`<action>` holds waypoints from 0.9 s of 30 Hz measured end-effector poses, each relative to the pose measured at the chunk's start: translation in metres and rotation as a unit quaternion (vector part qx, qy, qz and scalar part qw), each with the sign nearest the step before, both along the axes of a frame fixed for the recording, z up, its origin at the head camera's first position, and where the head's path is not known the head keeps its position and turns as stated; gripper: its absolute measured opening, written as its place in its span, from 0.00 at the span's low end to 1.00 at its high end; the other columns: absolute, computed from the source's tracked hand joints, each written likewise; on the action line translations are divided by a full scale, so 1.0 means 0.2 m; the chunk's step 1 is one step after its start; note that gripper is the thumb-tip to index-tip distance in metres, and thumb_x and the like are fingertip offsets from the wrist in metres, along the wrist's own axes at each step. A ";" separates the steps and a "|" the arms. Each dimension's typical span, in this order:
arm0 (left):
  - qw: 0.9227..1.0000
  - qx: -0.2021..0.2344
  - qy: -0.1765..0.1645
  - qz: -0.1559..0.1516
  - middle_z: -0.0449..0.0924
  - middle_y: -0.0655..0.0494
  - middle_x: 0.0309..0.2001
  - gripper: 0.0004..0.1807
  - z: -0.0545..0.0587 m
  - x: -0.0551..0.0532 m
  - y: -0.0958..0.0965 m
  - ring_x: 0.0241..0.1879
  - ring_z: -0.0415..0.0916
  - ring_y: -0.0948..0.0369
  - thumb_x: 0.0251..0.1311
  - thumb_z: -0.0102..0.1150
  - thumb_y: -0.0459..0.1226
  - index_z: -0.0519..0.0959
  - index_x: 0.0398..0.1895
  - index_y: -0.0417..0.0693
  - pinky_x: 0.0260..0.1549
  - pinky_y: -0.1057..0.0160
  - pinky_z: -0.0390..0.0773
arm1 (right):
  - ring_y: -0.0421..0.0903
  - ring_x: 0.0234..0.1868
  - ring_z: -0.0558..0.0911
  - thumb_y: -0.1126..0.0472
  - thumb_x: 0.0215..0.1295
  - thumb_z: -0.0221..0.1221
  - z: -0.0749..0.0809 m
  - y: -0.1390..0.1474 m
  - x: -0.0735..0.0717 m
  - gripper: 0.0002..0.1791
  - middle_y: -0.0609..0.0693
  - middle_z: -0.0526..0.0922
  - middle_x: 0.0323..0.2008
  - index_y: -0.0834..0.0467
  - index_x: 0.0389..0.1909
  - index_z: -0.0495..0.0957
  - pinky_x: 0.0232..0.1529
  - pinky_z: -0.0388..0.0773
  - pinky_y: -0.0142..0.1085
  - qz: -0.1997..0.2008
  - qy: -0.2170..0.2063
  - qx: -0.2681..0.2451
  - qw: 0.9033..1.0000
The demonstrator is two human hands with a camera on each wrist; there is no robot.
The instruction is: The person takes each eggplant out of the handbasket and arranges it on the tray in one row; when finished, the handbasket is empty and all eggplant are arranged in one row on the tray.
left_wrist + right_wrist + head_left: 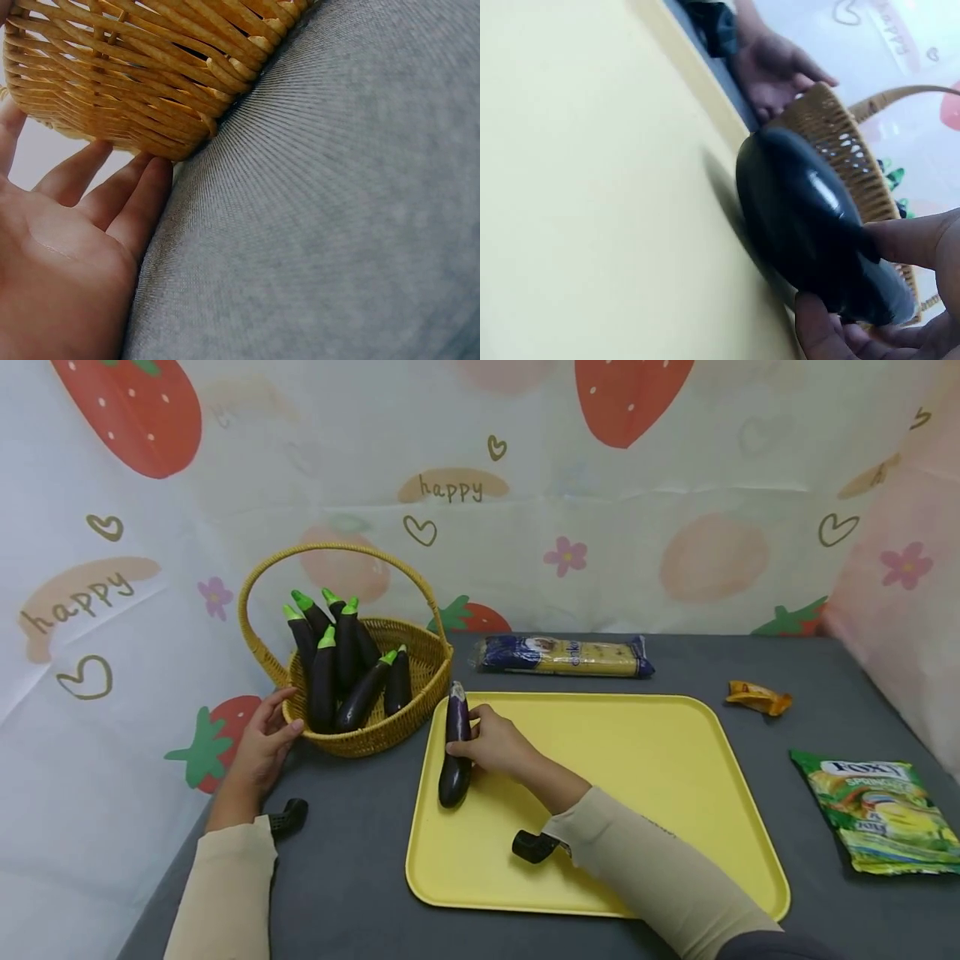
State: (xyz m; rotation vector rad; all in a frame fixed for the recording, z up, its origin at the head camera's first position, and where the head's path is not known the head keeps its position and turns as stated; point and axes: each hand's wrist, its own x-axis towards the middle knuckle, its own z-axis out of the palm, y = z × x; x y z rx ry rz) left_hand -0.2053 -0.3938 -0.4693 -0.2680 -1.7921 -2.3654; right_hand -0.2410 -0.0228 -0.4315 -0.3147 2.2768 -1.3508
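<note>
My right hand (498, 745) pinches a dark purple eggplant (456, 752) between thumb and fingers, over the left part of the yellow tray (600, 810). Its pale stem end points away from me. The right wrist view shows the glossy eggplant (799, 214) close over the tray, with a shadow beside it. At the left, my left hand (262, 747) touches the near left side of a wicker basket (390, 739). In the left wrist view its spread, fairly straight fingers (139, 202) rest against the basket's woven wall (112, 82). Several green-stemmed eggplants (347, 672) stand and lean in the basket.
A long blue and yellow packet (566, 657) lies behind the tray. To the right are a small orange wrapped snack (757, 697) and a green Foxy's candy bag (877, 814). The basket's tall handle (337, 548) arches over its contents. Behind the grey table hangs a printed cloth (600, 510).
</note>
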 end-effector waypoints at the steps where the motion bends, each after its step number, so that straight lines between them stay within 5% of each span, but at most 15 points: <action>1: 1.000 0.001 0.001 0.000 0.68 0.49 0.61 0.26 0.00 0.00 0.00 0.54 0.69 0.60 0.67 0.51 0.23 0.65 0.67 0.44 0.46 0.69 0.74 | 0.47 0.31 0.81 0.52 0.61 0.67 0.00 -0.01 0.00 0.37 0.53 0.77 0.40 0.61 0.65 0.62 0.29 0.78 0.39 0.004 0.004 0.015 1.000; 9: 1.000 0.008 0.000 0.001 0.68 0.49 0.61 0.26 0.00 -0.01 0.01 0.54 0.69 0.60 0.67 0.50 0.23 0.66 0.67 0.44 0.46 0.69 0.74 | 0.43 0.31 0.80 0.42 0.64 0.62 0.01 -0.04 -0.02 0.37 0.53 0.80 0.43 0.63 0.64 0.67 0.34 0.76 0.38 0.032 0.067 0.109 0.991; 13: 1.000 0.007 -0.009 0.002 0.67 0.50 0.61 0.26 0.00 0.00 0.00 0.54 0.69 0.60 0.67 0.51 0.23 0.67 0.67 0.46 0.46 0.69 0.74 | 0.44 0.28 0.82 0.42 0.65 0.61 0.04 -0.04 -0.02 0.38 0.52 0.80 0.41 0.63 0.66 0.66 0.34 0.77 0.38 0.044 0.067 0.102 0.992; 18: 1.000 -0.008 -0.011 0.009 0.66 0.48 0.62 0.26 0.02 -0.01 0.01 0.54 0.69 0.60 0.67 0.52 0.25 0.67 0.67 0.47 0.47 0.70 0.74 | 0.47 0.29 0.84 0.46 0.68 0.60 0.18 -0.07 -0.08 0.33 0.49 0.79 0.37 0.62 0.66 0.66 0.33 0.77 0.38 0.053 0.111 0.073 0.990; 23: 1.000 -0.006 -0.012 0.007 0.66 0.48 0.62 0.26 0.03 -0.01 0.01 0.54 0.69 0.60 0.67 0.52 0.25 0.65 0.68 0.45 0.47 0.70 0.74 | 0.43 0.30 0.81 0.48 0.67 0.61 0.32 -0.26 -0.18 0.31 0.47 0.77 0.37 0.60 0.65 0.68 0.31 0.75 0.35 0.052 0.178 0.059 0.981; 27: 1.000 -0.005 -0.015 0.004 0.65 0.49 0.62 0.27 0.02 0.01 0.01 0.56 0.68 0.61 0.68 0.51 0.25 0.63 0.69 0.43 0.47 0.70 0.73 | 0.44 0.39 0.79 0.48 0.67 0.61 0.34 -0.47 -0.27 0.32 0.48 0.79 0.45 0.57 0.67 0.67 0.39 0.75 0.38 0.029 0.216 0.089 0.972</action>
